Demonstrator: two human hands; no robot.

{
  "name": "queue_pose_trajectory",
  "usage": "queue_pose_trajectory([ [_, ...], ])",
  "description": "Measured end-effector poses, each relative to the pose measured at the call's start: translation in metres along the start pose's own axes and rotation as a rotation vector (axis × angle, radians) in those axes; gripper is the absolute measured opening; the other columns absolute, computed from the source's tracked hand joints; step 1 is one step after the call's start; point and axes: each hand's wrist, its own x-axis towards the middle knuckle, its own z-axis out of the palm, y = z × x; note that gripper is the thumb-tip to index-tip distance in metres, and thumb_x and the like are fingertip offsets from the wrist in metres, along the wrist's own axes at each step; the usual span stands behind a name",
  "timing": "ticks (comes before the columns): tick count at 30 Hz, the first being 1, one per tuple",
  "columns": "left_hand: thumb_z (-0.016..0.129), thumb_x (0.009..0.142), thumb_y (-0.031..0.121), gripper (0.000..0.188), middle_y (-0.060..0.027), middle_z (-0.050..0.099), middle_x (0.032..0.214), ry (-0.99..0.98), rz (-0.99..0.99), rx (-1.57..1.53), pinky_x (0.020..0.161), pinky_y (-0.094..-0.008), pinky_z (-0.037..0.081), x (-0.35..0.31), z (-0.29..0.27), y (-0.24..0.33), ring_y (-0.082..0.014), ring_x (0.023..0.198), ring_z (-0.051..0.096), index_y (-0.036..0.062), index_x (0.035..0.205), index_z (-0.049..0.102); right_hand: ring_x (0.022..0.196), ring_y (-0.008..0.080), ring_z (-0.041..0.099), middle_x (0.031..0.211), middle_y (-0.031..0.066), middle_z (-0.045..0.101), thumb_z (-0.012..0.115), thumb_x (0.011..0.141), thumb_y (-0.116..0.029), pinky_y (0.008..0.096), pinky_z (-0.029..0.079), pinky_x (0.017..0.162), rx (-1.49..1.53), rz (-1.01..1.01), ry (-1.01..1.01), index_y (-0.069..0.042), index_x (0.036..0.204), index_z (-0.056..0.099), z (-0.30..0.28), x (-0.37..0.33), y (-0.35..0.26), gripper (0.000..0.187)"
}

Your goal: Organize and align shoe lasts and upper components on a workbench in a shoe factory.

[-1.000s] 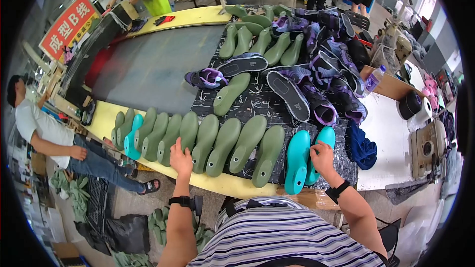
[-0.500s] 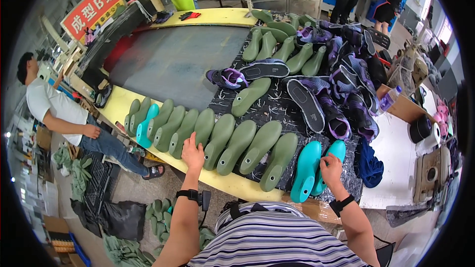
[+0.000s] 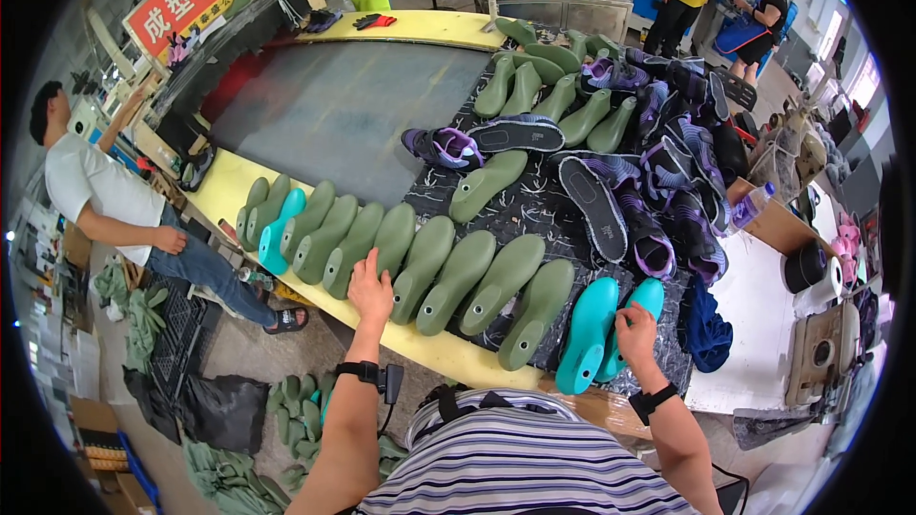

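Note:
A row of green shoe lasts (image 3: 468, 272) lies along the near edge of the table, soles up. Three lasts are turquoise: one (image 3: 282, 231) toward the left end and two side by side at the right end. My left hand (image 3: 370, 290) rests at the heel of a green last (image 3: 386, 234) mid-row, fingers stretched out and apart. Over the far-right turquoise last (image 3: 647, 299), my right hand (image 3: 637, 334) has its fingers bent together at the heel end, partly hiding it. The other turquoise last (image 3: 586, 332) lies just to its left, untouched.
Purple and black shoes (image 3: 673, 167) are heaped on the right of the table, with more green lasts (image 3: 523, 88) behind. A dark belt (image 3: 348, 105) runs at back left. Blue cloth (image 3: 711, 329) lies at right. A person in a white shirt (image 3: 100, 191) stands at left.
The whole view has shifted slightly. Both my hands stay at the same lasts, with no last visibly moved.

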Motion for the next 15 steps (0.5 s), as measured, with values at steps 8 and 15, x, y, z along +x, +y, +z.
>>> queue_pose_trajectory([
  [8,0.067,0.075,0.011,0.055,-0.0098,0.054,0.106,0.008,-0.003,0.011,0.077,-0.0437,0.047,-0.0026,0.0016,-0.0045,-0.0315,0.095,0.056,0.0176,0.127,0.049,0.108,0.0341,0.057,0.088,0.0185,0.067,0.060,0.075,-0.014,0.0468,0.037,0.098,0.029,0.037,-0.035,-0.004,0.080,0.070,0.0042,-0.0014,0.0044,0.015],
  [15,0.066,0.076,0.011,0.055,-0.0100,0.054,0.106,0.001,0.024,0.008,0.077,-0.0440,0.046,0.0005,0.0001,-0.0021,-0.0322,0.095,0.056,0.0182,0.128,0.049,0.108,0.0352,0.057,0.090,0.0186,0.067,0.060,0.075,-0.013,0.0472,0.036,0.098,0.058,0.039,-0.055,-0.003,0.079,0.069,0.0048,0.0017,0.0055,0.015],
])
